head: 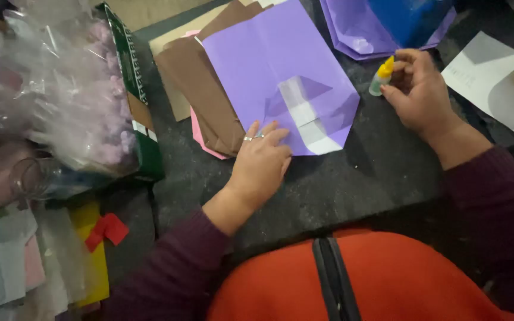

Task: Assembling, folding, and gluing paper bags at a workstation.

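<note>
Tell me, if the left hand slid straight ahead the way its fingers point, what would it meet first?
Likely the purple paper: the left hand already rests its fingertips on the folded bottom edge, fingers pointing up across the sheet.

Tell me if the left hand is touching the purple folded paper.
Touching. The head view shows the left hand lying with its fingers flat on the lower edge of the purple folded paper.

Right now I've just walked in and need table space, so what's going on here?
A person is working with paper at a dark table. The left hand presses flat on the bottom edge of a folded purple paper, which lies over brown paper and a pink sheet. The right hand holds a small glue bottle with a yellow cap, beside the purple paper.
</note>
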